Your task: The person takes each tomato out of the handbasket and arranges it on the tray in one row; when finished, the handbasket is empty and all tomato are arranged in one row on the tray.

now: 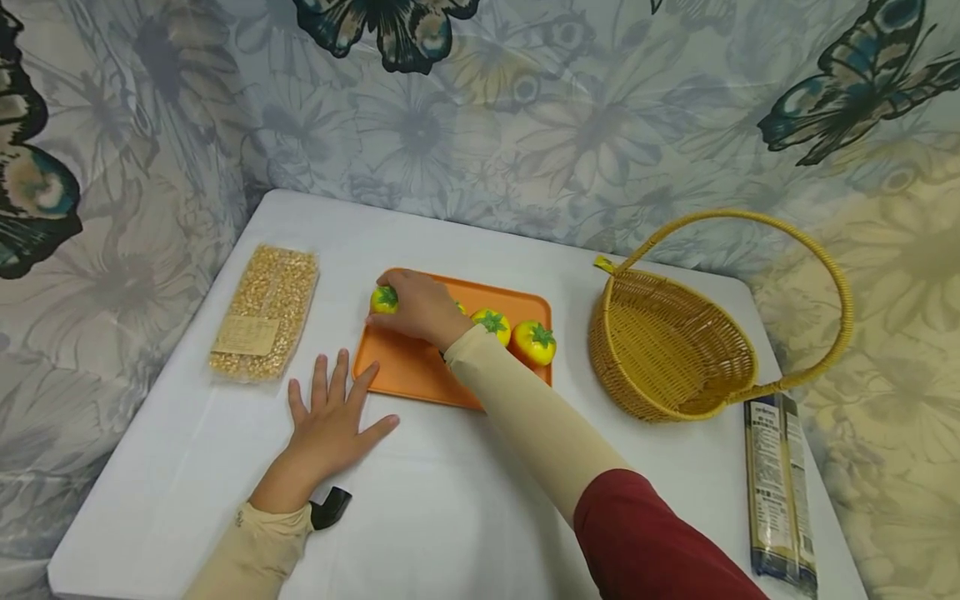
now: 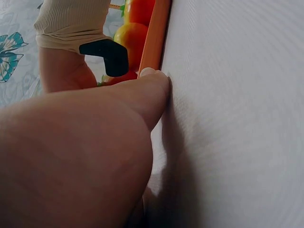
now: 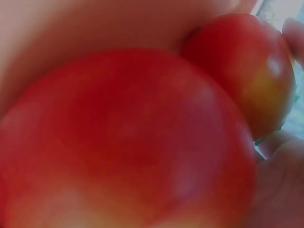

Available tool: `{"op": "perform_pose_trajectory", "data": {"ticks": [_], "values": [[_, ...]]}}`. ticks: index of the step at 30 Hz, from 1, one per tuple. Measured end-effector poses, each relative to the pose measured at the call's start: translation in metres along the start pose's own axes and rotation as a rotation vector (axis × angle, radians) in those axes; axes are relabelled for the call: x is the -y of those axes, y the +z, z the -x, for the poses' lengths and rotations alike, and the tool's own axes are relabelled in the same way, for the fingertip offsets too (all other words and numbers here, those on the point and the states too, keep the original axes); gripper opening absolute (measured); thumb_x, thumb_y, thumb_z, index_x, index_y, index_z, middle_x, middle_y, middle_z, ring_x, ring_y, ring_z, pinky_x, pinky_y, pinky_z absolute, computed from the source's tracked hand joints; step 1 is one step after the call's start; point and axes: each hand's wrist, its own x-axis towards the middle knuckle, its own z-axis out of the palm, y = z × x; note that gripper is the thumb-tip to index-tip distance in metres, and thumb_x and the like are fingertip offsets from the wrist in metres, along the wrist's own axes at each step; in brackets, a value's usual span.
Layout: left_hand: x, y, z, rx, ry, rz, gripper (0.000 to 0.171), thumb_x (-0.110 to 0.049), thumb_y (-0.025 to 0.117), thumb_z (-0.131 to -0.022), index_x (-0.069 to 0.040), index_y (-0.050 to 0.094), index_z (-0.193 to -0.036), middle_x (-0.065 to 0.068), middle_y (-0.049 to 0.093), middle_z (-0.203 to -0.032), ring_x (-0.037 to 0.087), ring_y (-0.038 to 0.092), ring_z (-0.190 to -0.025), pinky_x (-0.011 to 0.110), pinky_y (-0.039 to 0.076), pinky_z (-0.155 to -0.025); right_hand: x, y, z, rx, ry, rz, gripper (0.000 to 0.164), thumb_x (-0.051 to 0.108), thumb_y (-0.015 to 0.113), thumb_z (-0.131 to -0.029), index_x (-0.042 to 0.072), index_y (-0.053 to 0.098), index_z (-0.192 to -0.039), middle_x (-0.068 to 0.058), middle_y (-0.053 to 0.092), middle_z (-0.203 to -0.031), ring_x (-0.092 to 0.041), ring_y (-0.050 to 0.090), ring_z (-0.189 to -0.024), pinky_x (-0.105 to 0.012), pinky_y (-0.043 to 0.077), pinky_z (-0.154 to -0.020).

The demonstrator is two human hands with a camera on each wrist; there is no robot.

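My right hand (image 1: 422, 310) reaches over an orange tray (image 1: 412, 375) and grips a tomato (image 1: 385, 300) at its left end, fingers on one side and thumb on the other. In the right wrist view this tomato (image 3: 247, 71), red with a yellow patch, sits between the fingertips. A nearer red tomato (image 3: 118, 128) fills much of that view. Two more yellow-and-red tomatoes with green leafy tops, a middle tomato (image 1: 491, 323) and a right-hand tomato (image 1: 534, 342), lie along the tray. My left hand (image 1: 330, 429) rests flat on the white table, fingers spread, beside the tray's front left corner.
A clear bag of yellow kernels (image 1: 266, 312) lies left of the tray on the white table (image 1: 420, 508). To the right stands a wicker basket (image 1: 637, 375) with a tall handle. A long printed packet (image 1: 780, 492) lies at the right edge. Patterned cloth (image 1: 487, 142) hangs behind.
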Motion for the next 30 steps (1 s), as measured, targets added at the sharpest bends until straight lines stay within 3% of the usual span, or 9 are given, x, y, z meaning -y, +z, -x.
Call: {"op": "perform_pose_trajectory", "data": {"ticks": [5,12,18,24,30], "values": [[0.0,0.0,0.0,0.003,0.005,0.013,0.093,-0.068,0.059,-0.1,-0.019,0.024,-0.171,0.024,-0.011,-0.175,0.045,-0.027,-0.155,0.076,-0.021,-0.111,-0.001,0.0,0.002,0.001,0.009,0.027,0.07,0.06,0.075,-0.095,0.019,0.056,-0.149,0.001,0.059,-0.149,-0.022,0.056,-0.133,-0.045,0.043,-0.113],[0.007,0.005,-0.006,0.018,0.022,0.005,0.095,-0.072,0.055,-0.099,-0.02,0.023,-0.171,0.022,-0.013,-0.175,0.043,-0.03,-0.155,0.075,-0.022,-0.11,-0.012,-0.013,0.019,-0.078,0.07,0.007,0.073,0.067,0.056,-0.102,0.02,0.048,-0.158,-0.003,0.051,-0.158,-0.031,0.044,-0.144,-0.054,0.031,-0.118],[0.012,0.002,-0.009,0.023,0.026,0.011,0.095,-0.071,0.056,-0.099,-0.018,0.024,-0.17,0.024,-0.013,-0.174,0.045,-0.029,-0.155,0.076,-0.023,-0.11,-0.032,-0.042,0.051,-0.21,0.105,-0.076,0.075,0.068,0.051,-0.104,0.019,0.044,-0.162,-0.005,0.042,-0.165,-0.033,0.035,-0.152,-0.059,0.023,-0.121],[0.016,-0.002,-0.008,0.032,0.014,0.017,0.093,-0.068,0.056,-0.101,-0.017,0.022,-0.171,0.025,-0.013,-0.174,0.047,-0.027,-0.155,0.076,-0.022,-0.11,-0.065,-0.067,0.089,-0.372,0.168,-0.051,0.072,0.063,0.05,-0.106,0.019,0.042,-0.164,-0.008,0.034,-0.17,-0.035,0.028,-0.155,-0.063,0.021,-0.121],[0.023,-0.002,-0.009,0.037,-0.001,0.027,0.094,-0.069,0.055,-0.101,-0.016,0.02,-0.171,0.025,-0.015,-0.173,0.047,-0.029,-0.154,0.075,-0.024,-0.109,-0.095,-0.076,0.126,-0.469,0.269,-0.046,0.073,0.06,0.053,-0.106,0.019,0.04,-0.165,-0.01,0.028,-0.172,-0.039,0.021,-0.157,-0.067,0.014,-0.121]]}}
